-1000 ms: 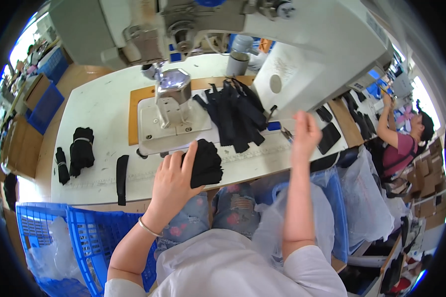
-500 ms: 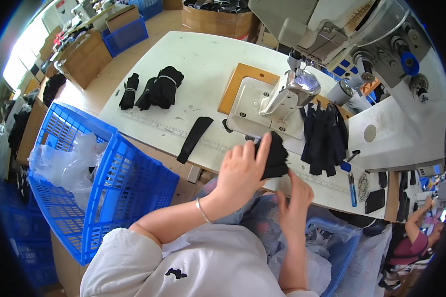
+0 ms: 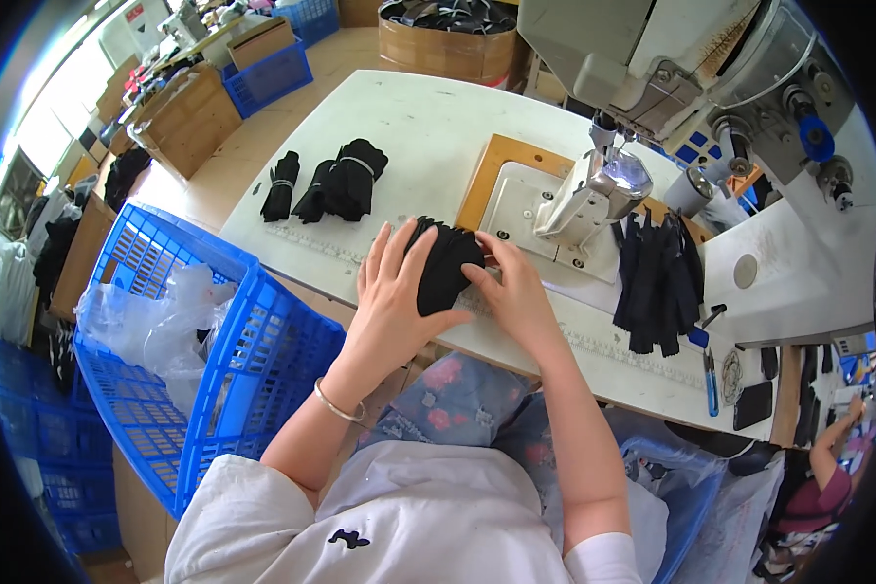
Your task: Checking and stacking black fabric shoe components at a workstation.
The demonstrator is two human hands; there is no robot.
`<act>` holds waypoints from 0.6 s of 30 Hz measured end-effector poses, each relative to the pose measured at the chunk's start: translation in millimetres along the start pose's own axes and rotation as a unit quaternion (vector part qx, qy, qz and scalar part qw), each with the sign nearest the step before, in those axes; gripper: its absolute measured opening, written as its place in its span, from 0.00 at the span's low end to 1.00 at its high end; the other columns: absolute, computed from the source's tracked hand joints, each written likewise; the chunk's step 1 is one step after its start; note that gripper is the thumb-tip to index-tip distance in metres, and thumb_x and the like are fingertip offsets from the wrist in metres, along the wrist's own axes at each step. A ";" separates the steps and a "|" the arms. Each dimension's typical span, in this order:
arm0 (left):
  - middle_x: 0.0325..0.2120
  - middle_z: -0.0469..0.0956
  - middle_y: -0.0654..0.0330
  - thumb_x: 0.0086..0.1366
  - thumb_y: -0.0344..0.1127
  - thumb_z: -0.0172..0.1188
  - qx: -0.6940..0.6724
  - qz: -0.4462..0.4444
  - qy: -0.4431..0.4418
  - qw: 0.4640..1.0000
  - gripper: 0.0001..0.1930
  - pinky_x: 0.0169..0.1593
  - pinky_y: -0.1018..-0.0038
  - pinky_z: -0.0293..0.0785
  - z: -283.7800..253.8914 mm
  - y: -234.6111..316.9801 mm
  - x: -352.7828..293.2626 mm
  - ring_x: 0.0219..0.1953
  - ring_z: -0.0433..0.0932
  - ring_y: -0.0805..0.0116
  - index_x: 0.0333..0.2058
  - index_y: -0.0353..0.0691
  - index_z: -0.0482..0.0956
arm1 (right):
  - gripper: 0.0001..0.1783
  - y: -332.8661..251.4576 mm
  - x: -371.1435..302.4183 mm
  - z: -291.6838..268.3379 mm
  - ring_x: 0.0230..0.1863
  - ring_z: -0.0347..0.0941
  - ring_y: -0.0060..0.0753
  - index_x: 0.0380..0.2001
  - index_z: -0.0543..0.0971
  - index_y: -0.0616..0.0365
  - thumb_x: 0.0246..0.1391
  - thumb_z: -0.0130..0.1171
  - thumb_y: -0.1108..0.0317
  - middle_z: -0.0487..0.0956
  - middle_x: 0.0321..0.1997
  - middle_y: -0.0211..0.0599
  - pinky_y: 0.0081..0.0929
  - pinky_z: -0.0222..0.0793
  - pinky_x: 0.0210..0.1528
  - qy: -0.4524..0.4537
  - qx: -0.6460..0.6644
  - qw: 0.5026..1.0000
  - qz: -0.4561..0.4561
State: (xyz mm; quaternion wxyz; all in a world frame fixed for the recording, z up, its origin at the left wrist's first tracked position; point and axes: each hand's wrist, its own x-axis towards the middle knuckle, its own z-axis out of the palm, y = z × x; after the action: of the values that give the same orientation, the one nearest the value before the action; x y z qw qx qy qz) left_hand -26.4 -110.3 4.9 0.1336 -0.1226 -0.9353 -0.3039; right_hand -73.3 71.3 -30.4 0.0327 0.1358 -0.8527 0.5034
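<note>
A stack of black fabric strips (image 3: 448, 271) rests at the front edge of the white sewing table. My left hand (image 3: 391, 297) lies along its left side, fingers spread and thumb stretched out below it. At the right edge of the stack, my right hand (image 3: 518, 297) pinches the strips between thumb and fingers. Farther back on the left lie a large tied black bundle (image 3: 350, 181) and a thin tied bundle (image 3: 280, 187). More loose black strips (image 3: 658, 282) hang beside the sewing machine (image 3: 594, 190) on the right.
A blue plastic basket (image 3: 248, 365) holding clear plastic bags stands left of the table (image 3: 409, 107). Blue-handled snips (image 3: 711, 384) and a dark phone (image 3: 752, 406) lie at the right front. A cardboard box (image 3: 448, 49) stands behind. Another person (image 3: 827, 477) is at far right.
Both hands have carried the stack leftward from in front of the machine to where a single black strip lay; that strip no longer shows. My left fingers have spread apart. The view has shifted slightly.
</note>
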 end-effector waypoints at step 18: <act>0.66 0.58 0.52 0.40 0.54 0.75 0.113 0.060 0.031 0.991 0.52 0.67 0.51 0.53 7.3 -10.7 -11.4 0.68 0.54 0.45 0.63 0.40 0.64 | 0.30 3.7 -6.7 -14.3 0.36 0.72 0.22 0.42 0.69 0.60 0.46 0.73 0.54 0.75 0.39 0.33 0.24 0.72 0.38 -0.046 0.124 0.991 0.029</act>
State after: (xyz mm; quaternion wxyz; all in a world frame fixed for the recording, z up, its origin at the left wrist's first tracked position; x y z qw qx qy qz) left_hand -20.3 -115.9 -10.3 0.1937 -0.1531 -0.9500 -0.1909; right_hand -68.9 86.7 -27.8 -0.0381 0.1368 -0.7882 0.5989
